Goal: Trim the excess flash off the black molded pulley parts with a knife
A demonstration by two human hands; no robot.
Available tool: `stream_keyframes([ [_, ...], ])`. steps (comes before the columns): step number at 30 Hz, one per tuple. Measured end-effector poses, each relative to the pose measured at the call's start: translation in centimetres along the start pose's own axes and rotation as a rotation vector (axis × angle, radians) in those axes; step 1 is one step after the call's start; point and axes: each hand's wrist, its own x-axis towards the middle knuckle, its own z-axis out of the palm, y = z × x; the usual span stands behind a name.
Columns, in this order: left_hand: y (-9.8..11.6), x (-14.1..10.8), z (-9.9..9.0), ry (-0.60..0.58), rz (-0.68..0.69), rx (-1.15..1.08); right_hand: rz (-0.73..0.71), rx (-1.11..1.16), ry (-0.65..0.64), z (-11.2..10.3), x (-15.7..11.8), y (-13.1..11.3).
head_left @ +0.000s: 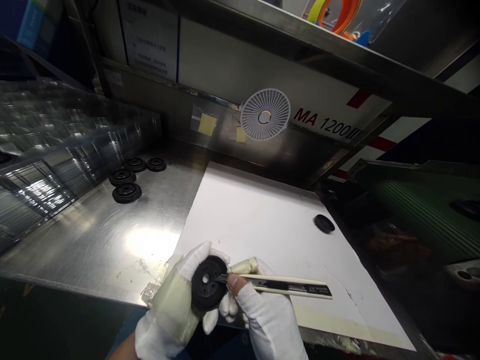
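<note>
A round black plastic wheel [200,290] with a small centre hole is gripped in my left hand [170,300], which wears a white glove with pale tape on it. My right hand [268,315], gloved in white with the thumb tip bare, is closed around a utility knife [288,286] with a cream and black handle. The knife's blade tip lies over the wheel's face near the hole; whether it touches, I cannot tell. Both hands are close together above the front edge of the white sheet [255,220].
Several black wheels [126,192] lie on the metal table [161,215] at left, beside stacked clear plastic trays [75,160]. Another black wheel [324,223] rests on the sheet's right side. A white fan [265,115] stands at the back, under a metal shelf [300,35]. A green ribbed surface [423,210] is at right.
</note>
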Motion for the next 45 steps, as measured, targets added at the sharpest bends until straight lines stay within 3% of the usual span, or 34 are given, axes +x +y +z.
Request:
stream_keyframes([
  [13,0.6,0.2,0.3,0.023,-0.048,-0.037,0.005,-0.025,-0.001,0.4,-0.2,-0.5],
  [16,1.1,0.0,0.5,0.064,-0.022,-0.081,-0.094,0.047,0.018,-0.1,-0.1,-0.7],
  [20,1.7,-0.4,0.5,0.189,0.030,-0.055,-0.270,-0.053,0.197,-0.8,-0.1,-0.7],
  [25,1.3,-0.4,0.7,0.184,0.039,-0.011,-0.136,-0.192,0.218,-0.3,-0.3,-0.2],
  [29,0.8,-0.3,0.6,0.205,0.048,0.006,-0.171,-0.257,0.252,0.5,-0.6,-0.7],
  [40,0.8,-0.5,0.6,0.273,0.063,0.028,-0.165,-0.227,0.231,0.6,-0.5,-0.4],
  [45,0.6,-0.3,0.6,0.214,0.046,0.011,-0.084,-0.124,0.154,0.2,-0.2,0.3],
])
